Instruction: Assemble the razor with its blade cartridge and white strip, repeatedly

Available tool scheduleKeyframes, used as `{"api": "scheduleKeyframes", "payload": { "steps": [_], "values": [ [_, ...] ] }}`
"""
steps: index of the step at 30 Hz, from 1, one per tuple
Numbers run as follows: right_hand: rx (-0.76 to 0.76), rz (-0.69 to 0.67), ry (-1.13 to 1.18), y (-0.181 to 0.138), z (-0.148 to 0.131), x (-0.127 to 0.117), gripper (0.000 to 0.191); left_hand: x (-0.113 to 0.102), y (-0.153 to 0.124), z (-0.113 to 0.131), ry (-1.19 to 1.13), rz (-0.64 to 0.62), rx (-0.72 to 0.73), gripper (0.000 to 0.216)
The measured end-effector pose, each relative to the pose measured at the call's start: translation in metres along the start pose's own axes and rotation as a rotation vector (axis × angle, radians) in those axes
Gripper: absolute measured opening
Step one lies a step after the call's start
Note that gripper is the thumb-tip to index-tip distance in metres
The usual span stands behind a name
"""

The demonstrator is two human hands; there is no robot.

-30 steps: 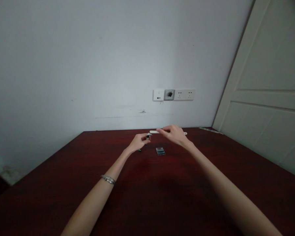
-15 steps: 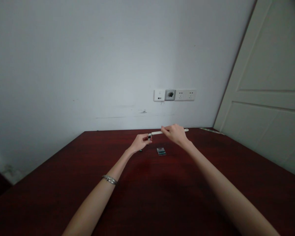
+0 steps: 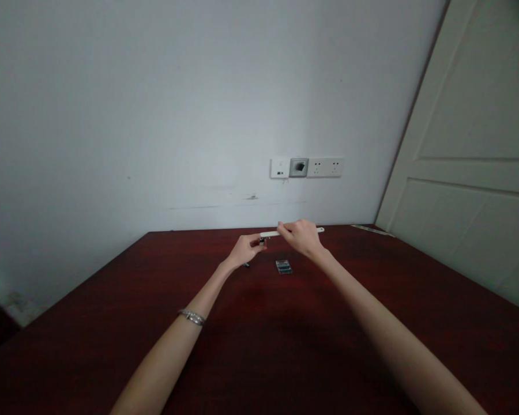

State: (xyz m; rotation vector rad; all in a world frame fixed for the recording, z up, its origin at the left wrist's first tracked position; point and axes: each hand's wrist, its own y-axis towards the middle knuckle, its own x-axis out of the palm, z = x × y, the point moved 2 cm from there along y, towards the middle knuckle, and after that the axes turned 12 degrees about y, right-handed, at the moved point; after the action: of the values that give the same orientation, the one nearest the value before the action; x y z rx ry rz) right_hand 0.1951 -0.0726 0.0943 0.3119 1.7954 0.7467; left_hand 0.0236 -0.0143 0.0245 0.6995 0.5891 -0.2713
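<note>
Both arms reach far over a dark red wooden table (image 3: 112,323). My right hand (image 3: 300,237) is closed on a long thin white strip (image 3: 318,230), held just above the far part of the table, its ends sticking out left and right of the fingers. My left hand (image 3: 244,250) pinches a small dark and silver object (image 3: 262,240) right at the strip's left end. The object is too small to name. A silver bracelet (image 3: 191,316) sits on my left wrist. A small clear case (image 3: 283,266) lies on the table just in front of both hands.
A white wall stands behind the table with a row of wall sockets (image 3: 306,168). A pale panelled door (image 3: 471,167) leans in at the right. A thin light strip (image 3: 372,229) lies at the table's far right edge. A tiny dark item (image 3: 246,264) rests below my left hand.
My right hand lifted the white strip off the table and shifted it slightly left, toward the left hand. The left hand has stayed almost in place with its small object.
</note>
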Motion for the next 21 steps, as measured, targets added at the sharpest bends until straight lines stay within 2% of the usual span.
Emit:
{"api": "scheduleKeyframes", "payload": {
  "steps": [7, 10, 16, 21],
  "values": [
    [0.107, 0.017, -0.023, 0.000, 0.029, -0.001, 0.051, -0.011, 0.000, 0.006, -0.019, -0.005, 0.028, 0.007],
    [0.120, 0.059, 0.013, 0.001, 0.023, -0.004, 0.053, -0.009, 0.000, 0.005, -0.004, -0.021, 0.028, 0.007],
    [-0.002, 0.061, 0.047, 0.001, -0.009, -0.003, 0.054, -0.001, 0.002, 0.000, 0.025, -0.013, 0.003, 0.010],
    [0.044, 0.056, 0.082, -0.001, 0.001, 0.003, 0.055, -0.007, 0.002, 0.005, -0.019, -0.005, 0.006, 0.010]
  ]
}}
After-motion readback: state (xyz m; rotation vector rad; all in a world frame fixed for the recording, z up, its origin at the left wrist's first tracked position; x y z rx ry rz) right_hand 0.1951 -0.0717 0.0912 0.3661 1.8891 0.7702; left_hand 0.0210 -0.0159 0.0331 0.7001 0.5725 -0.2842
